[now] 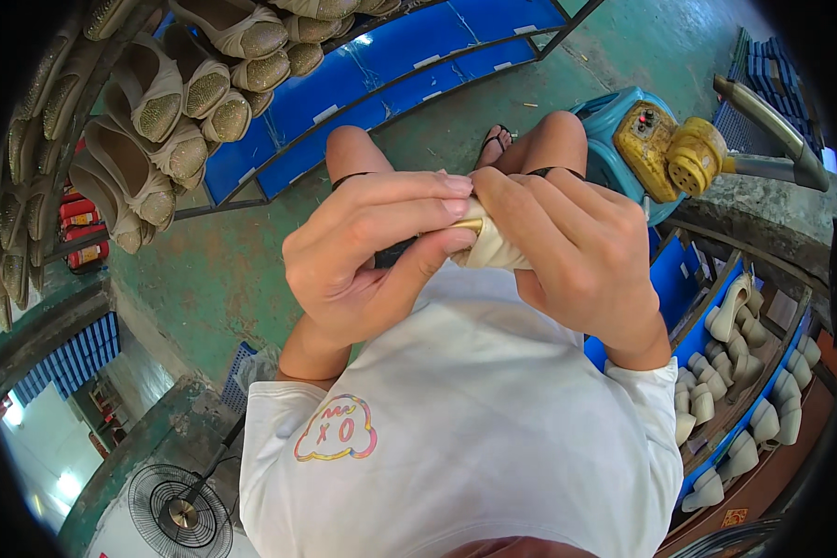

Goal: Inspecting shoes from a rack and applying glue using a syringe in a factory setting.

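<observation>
A cream-coloured shoe [493, 249], soft-looking and with a gold strip along one edge, is held between my two hands above my lap. Most of it is hidden by the fingers, so its full shape does not show. My left hand [358, 246] pinches the gold-edged end between thumb and fingertips. Over the other end, my right hand [581, 246] is wrapped with its fingers bent around the cream material. The fingertips of both hands nearly meet at the top of the shoe.
Beige shoes with glittery toes [158, 112] crowd a rack at the upper left. Behind my knees runs a blue shelf [344, 84]. A yellow machine with a round perforated head [660, 149] rests on a blue stool [604, 153]. More shoes [735, 353] fill the right rack; a fan [181, 511] stands lower left.
</observation>
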### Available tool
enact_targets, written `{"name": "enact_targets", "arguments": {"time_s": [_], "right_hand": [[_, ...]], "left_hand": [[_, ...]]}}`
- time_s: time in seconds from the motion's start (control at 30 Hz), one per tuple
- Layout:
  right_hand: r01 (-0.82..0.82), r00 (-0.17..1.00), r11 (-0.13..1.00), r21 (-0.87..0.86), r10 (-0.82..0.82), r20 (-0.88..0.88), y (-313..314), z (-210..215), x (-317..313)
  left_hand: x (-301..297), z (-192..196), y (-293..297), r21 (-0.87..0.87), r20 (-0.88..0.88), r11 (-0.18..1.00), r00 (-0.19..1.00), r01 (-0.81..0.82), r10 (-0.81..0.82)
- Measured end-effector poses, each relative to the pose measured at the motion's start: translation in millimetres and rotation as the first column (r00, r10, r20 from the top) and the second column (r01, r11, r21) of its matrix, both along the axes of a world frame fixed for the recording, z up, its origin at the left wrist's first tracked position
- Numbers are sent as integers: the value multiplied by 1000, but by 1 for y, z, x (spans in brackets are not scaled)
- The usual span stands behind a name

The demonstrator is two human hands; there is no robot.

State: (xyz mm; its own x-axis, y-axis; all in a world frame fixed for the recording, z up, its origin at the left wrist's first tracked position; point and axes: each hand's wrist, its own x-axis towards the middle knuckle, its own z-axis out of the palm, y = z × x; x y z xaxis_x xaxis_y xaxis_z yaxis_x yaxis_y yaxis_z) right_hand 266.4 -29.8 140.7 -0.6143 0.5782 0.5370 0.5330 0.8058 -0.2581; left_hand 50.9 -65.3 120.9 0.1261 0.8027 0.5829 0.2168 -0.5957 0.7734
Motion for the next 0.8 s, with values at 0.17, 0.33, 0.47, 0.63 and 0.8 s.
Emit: {"name": "enact_targets", "arguments": {"time_s": [0.17, 0.33, 0.47, 0.63, 0.8], "right_hand": [[-91, 986, 952, -293, 44, -163, -1, -5, 6], [-463, 827, 441, -769, -98, -554, 0, -23, 11], [-644, 692, 197, -739, -263, -672, -9, -47, 4], [-778, 573, 209, -593, -154, -805, -36, -54, 32], [-517, 787, 666, -537, 122, -605, -71, -38, 72]], "left_hand": [[-2, 0, 1, -90, 61, 995, 997, 41, -36], [8, -25, 19, -185, 519, 858, 789, 479, -329], [21, -57, 35, 40, 626, 827, 631, 560, -458], [35, -48, 37, -51, 783, 986, 618, 161, -61], [3, -54, 61, -97, 958, 718, 260, 690, -120]]}}
